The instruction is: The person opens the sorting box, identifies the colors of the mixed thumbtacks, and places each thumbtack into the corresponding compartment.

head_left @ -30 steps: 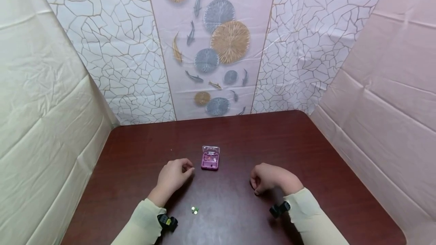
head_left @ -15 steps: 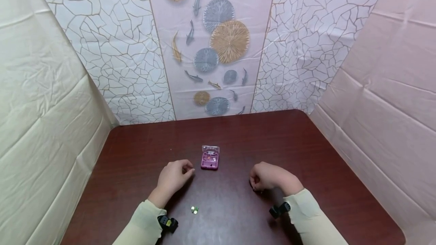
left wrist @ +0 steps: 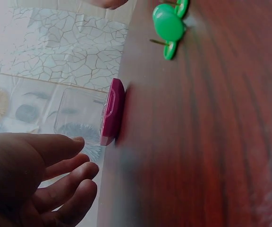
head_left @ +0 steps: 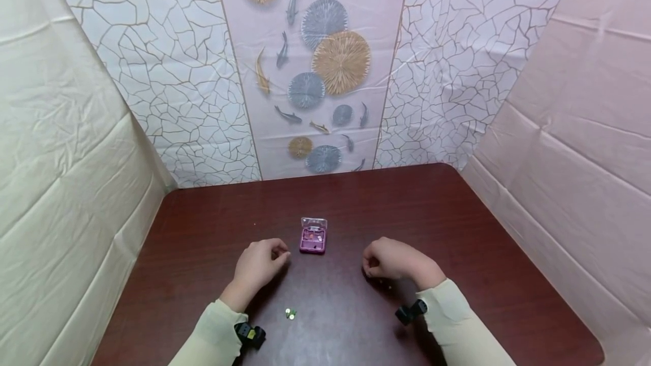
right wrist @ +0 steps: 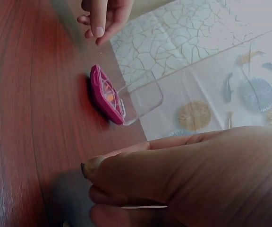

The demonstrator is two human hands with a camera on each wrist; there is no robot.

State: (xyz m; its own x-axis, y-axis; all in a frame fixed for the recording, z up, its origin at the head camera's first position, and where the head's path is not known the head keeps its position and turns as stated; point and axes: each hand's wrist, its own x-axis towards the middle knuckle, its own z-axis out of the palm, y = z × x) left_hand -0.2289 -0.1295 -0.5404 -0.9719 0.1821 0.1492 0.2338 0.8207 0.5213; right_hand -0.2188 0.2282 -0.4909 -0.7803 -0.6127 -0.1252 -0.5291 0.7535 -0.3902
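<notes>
A small magenta compartment box (head_left: 312, 240) stands on the table with its clear lid (right wrist: 144, 98) raised. Small orange, pale and dark pieces lie inside it. My left hand (head_left: 258, 265) rests on the table left of the box, fingers loosely curled with nothing between them. Right of the box, my right hand (head_left: 394, 258) pinches what looks like a small black thumbtack (right wrist: 83, 170) between thumb and fingers; most of it is hidden. Several green thumbtacks (left wrist: 169, 26) with brass pins lie near my left wrist.
Tiny brassy specks (head_left: 390, 287) lie on the table below my right hand, too small to make out. The dark red wooden table (head_left: 335, 202) meets patterned cloth (head_left: 203, 129) at its back edge. Cloth walls rise on both sides.
My right hand has risen a little and shifted left toward the box, uncovering tiny specks beneath it. My left hand, the box and the green thumbtacks stay put.
</notes>
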